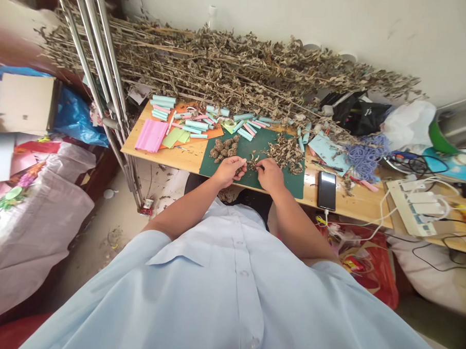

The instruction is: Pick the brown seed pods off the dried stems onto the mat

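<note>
Left hand (228, 171) and right hand (270, 175): fingers closed, both pinching a small brown dried leafy sprig (251, 164), held between the hands above a dark green cutting mat (292, 188). Left of the fingers: a heap of round brown dried clusters (222, 149). Right of the fingers: a loose pile of crumpled dried leaves (283, 153). Beyond the fingers: long dried stalks (222, 71) overhanging the far edge of the pale wooden tabletop (355, 200), with rolled pale teal paper tubes (196, 125) on it. Further right: a black smartphone (327, 191). The mat's near edge lay just below the fingers.
</note>
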`<state>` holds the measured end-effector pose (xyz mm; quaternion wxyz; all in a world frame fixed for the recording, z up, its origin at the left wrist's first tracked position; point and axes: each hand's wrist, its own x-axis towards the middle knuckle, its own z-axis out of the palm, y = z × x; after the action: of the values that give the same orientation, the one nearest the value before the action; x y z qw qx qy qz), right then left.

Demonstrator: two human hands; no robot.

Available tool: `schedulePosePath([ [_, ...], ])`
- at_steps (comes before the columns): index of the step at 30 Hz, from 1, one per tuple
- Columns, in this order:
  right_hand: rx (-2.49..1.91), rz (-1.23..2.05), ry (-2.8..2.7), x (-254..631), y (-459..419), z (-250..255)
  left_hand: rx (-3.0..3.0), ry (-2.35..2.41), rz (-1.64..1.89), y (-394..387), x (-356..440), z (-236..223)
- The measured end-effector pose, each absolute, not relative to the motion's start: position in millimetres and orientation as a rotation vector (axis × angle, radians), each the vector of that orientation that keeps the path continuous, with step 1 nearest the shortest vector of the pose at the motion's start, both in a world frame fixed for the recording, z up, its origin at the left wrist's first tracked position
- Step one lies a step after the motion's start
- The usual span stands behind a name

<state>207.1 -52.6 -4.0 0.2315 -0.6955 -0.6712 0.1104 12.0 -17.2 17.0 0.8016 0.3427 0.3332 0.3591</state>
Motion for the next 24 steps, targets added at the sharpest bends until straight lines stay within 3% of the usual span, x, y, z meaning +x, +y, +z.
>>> schedulePosePath([
  [24,-1.637,0.257,-1.953,181.2,-54.9,14.7,0.788,0.802,0.777,-14.3,18.5,6.4],
])
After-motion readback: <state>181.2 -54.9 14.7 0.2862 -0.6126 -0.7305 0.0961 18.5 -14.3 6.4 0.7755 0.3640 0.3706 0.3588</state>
